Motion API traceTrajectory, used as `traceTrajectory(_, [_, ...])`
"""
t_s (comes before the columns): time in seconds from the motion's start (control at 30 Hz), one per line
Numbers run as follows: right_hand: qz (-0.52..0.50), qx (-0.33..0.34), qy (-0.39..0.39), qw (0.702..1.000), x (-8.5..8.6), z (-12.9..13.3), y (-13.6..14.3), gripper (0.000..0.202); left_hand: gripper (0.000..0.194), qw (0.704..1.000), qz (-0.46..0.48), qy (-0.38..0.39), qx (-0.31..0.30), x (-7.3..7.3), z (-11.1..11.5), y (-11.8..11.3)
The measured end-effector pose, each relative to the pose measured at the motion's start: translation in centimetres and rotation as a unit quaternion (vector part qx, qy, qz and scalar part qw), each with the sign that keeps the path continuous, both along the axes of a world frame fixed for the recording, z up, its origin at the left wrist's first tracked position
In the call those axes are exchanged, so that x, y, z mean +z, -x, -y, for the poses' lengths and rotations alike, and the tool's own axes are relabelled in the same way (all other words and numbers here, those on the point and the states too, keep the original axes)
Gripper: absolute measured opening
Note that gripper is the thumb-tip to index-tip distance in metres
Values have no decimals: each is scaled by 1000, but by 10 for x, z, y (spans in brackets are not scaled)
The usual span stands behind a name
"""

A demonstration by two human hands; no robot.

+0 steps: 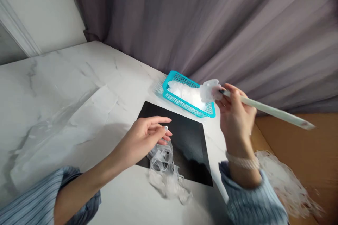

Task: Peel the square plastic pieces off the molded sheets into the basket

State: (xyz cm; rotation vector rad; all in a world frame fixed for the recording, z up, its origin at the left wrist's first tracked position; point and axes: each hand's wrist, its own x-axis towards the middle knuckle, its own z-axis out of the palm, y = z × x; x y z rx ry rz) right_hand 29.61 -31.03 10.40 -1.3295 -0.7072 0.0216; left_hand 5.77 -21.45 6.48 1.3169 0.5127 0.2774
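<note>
My right hand (236,114) is closed on a slim tool with a long pale green handle (277,112) and a short dark tip. Its fingertips also pinch a translucent whitish piece (208,90), held over the right end of a turquoise basket (182,104). White, soft-looking translucent pieces (182,89) fill much of that basket. My left hand (154,131), empty with fingers stretched out, hovers over a black mat (188,144). Just below its fingers lies a tangle of clear, stringy plastic-like scraps (163,161), spilling over the mat's near edge.
A white marbled table (126,73) carries the mat and basket. Thin translucent sheeting (66,130) lies on the left. More stringy scraps (282,182) rest on a brown surface (303,147) at lower right. A grey-purple curtain (211,17) hangs behind the table.
</note>
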Motion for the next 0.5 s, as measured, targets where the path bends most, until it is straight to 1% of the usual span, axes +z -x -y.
traceTrajectory(0.03, [42,-12,16,999,-3,-20,-13,21,36,1000,-5,-28,3,-5,-2,-2])
traceTrajectory(0.07, [80,-3,55,995,-5,-40,-24,23,36,998,-9,-63,7,-10,-4,-4])
traceTrajectory(0.13, [117,44,151,981,-10,-69,-39,29,36,986,-33,-164,15,-23,-9,-8])
traceTrajectory(0.17, [125,62,179,974,-12,-77,-42,32,35,971,-53,-232,15,-30,-11,-10])
traceTrajectory(0.2, [127,72,190,971,-13,-79,-41,36,35,950,-73,-303,13,-36,-14,-11])
traceTrajectory(0.23, [127,75,187,971,-15,-75,-37,38,35,927,-90,-365,9,-42,-16,-12])
traceTrajectory(0.27, [125,71,176,974,-16,-65,-30,39,35,906,-103,-412,4,-46,-17,-13])
traceTrajectory(0.3, [126,66,173,975,-17,-51,-21,38,37,890,-108,-442,-1,-50,-18,-13])
traceTrajectory(0.33, [128,65,181,973,-19,-33,-9,35,39,883,-109,-457,-5,-53,-17,-13])
traceTrajectory(0.37, [135,63,208,967,-22,-13,6,34,42,881,-104,-462,-10,-54,-16,-12])
traceTrajectory(0.4, [153,59,258,952,-26,9,22,35,46,879,-98,-466,-18,-55,-15,-11])
traceTrajectory(0.47, [195,71,385,899,-38,52,57,36,54,871,-85,-483,-40,-56,-11,-9])
traceTrajectory(0.5, [214,87,423,876,-46,72,75,30,55,866,-79,-491,-50,-56,-10,-9])
